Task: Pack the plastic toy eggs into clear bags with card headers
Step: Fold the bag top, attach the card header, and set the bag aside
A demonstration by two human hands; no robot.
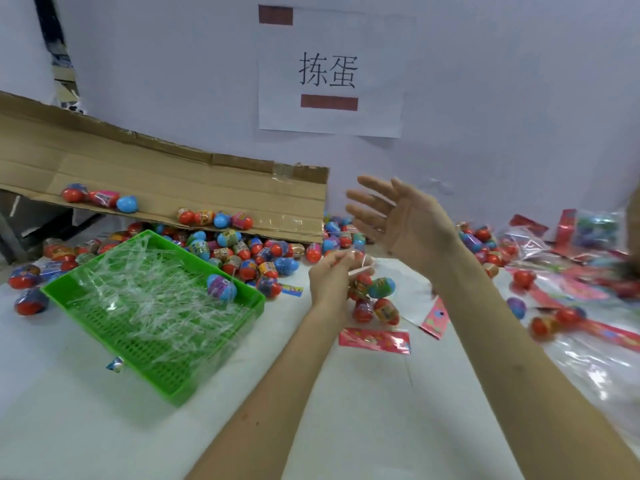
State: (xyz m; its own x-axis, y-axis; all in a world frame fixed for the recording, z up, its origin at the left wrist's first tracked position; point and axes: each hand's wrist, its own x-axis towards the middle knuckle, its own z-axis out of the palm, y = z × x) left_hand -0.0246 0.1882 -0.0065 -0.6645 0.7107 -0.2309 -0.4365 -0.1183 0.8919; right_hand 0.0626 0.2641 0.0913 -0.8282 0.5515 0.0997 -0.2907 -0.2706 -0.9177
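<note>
- The left hand (329, 278) pinches the gathered top of a clear bag (375, 301) between curled fingers; the bag hangs below with about four toy eggs inside, above the middle of the worktop (104, 431).
- The right hand (405, 220) is raised just above and beyond the left, fingers straight and spread wide, holding nothing.
- A red card header (374, 340) lies flat on the worktop right under the bag.
- To the left, a green basket (159, 388) sits tilted, full of clear plastic strips, with one egg (221, 287) at its far corner.
- Loose eggs (249, 254) are heaped along the worktop's far edge, some resting on a leaning cardboard sheet (173, 174).
- More red headers and filled bags (588, 233) crowd the right edge.
</note>
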